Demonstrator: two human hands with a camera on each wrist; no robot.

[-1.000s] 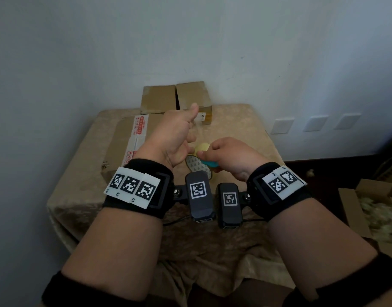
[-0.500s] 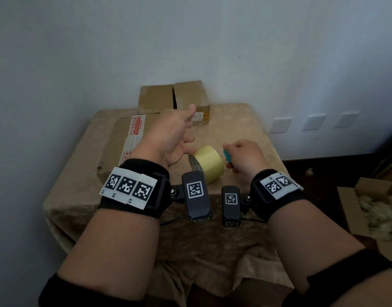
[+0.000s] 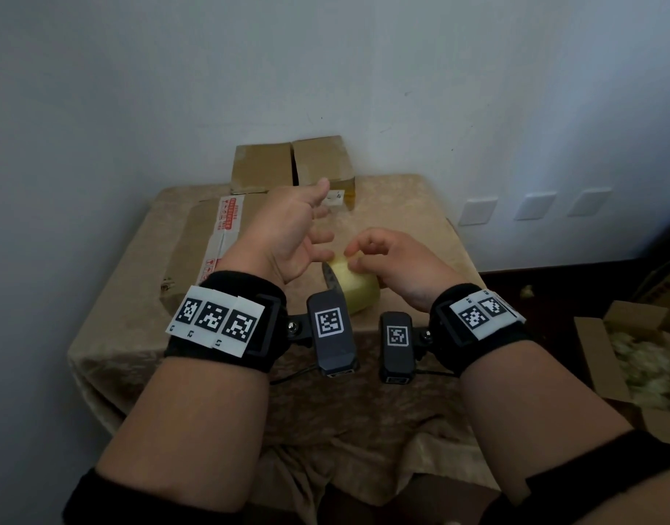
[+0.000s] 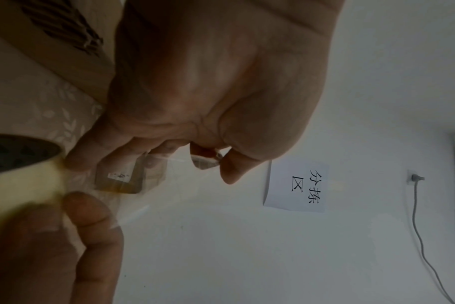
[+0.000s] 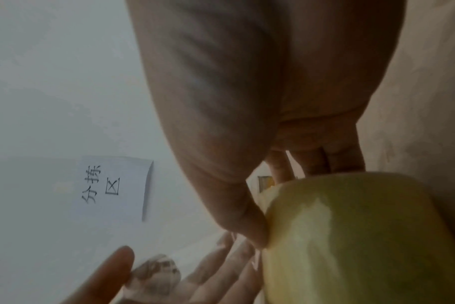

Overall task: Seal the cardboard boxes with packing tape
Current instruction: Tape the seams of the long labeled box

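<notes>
The right hand (image 3: 386, 259) has moved onto the tape roll (image 3: 358, 293) and its fingers now grip it. The left hand (image 3: 291, 233) fingers pinch the clear loose end, pulled out. Tape is ready for the boxes (image 3: 291, 164) past the fingers on the tabletop (image 3: 401, 206).

Left hand (image 4: 216, 82) pinching clear tape strip (image 4: 169, 174) pulled off yellowish roll (image 4: 23, 185).

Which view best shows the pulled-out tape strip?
Left wrist: the clear strip runs from the roll to the left hand, whose thumb and finger pinch its end. Right wrist shows it faintly over the left fingers; the head view doesn't show it.
</notes>
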